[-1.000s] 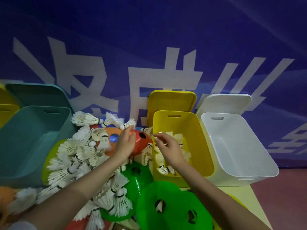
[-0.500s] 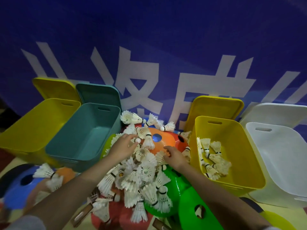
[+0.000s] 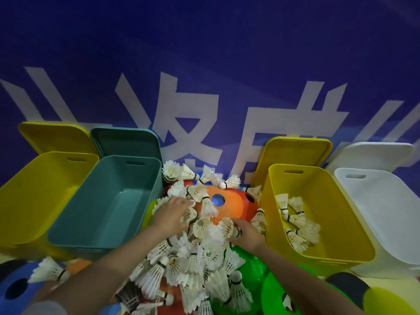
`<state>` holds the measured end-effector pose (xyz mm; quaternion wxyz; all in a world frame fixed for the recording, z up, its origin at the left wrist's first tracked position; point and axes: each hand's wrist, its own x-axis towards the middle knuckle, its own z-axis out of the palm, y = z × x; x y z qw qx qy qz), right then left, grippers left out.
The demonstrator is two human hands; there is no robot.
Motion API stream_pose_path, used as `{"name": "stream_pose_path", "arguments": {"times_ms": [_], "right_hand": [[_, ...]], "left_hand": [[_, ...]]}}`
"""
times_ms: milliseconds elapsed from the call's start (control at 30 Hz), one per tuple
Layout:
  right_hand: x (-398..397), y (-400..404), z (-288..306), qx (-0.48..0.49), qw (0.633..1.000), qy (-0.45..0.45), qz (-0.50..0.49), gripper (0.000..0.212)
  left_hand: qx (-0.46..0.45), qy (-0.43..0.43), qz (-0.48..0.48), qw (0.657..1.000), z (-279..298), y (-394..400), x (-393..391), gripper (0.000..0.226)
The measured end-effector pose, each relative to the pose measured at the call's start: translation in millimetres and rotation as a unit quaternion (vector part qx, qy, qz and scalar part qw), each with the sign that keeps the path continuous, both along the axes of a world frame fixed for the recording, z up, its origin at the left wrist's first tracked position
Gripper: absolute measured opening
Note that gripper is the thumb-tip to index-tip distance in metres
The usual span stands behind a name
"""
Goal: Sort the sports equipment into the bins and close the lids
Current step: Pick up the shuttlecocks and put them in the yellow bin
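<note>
Both my hands sit in the shuttlecock pile (image 3: 195, 253) between the bins: left hand (image 3: 171, 214) spread flat on it, right hand (image 3: 246, 235) pinching one shuttlecock (image 3: 228, 227), probably bound for the yellow bin (image 3: 336, 214) beside it.

both hands in shuttlecock pile (image 3: 193, 251) at frame centre: left hand (image 3: 169, 215) resting on it, right hand (image 3: 246, 235) gripping shuttlecocks. yellow bin (image 3: 322, 251) right holds several.

Both forearms reach forward side by side, the left hand (image 3: 170, 214) palm down with fingers spread, the right hand (image 3: 246, 235) loosely curled.
</note>
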<state>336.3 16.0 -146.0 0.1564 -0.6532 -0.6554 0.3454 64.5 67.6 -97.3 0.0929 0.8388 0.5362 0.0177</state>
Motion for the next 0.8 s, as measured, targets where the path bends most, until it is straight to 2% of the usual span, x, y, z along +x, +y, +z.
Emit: {"name": "stream_pose_path", "arguments": {"times_ms": [100,200,367,567,800], "right_hand": [[-6,1,-5,0.023,0.999,-0.014,-0.02,0.058],[-10,3,-5,0.044,0.997,0.009,-0.057,0.05],[-6,0,-2,0.087,0.99,0.038,-0.103,0.041],[-4,0,1,0.1,0.987,0.072,-0.1,0.052],[-3,2,40,0.19,0.964,0.146,-0.114,0.041]], "left_hand": [[0.011,-0.017,-0.005,1.0,-3,6,0,0.071],[0.028,-0.049,-0.013,0.998,-5,9,-1,0.069],[0.015,-0.154,0.012,0.988,3,5,0,0.064],[-0.005,-0.276,0.079,0.958,24,-7,10,0.055],[-0.002,-0.372,0.127,0.92,49,-17,14,0.049]]}}
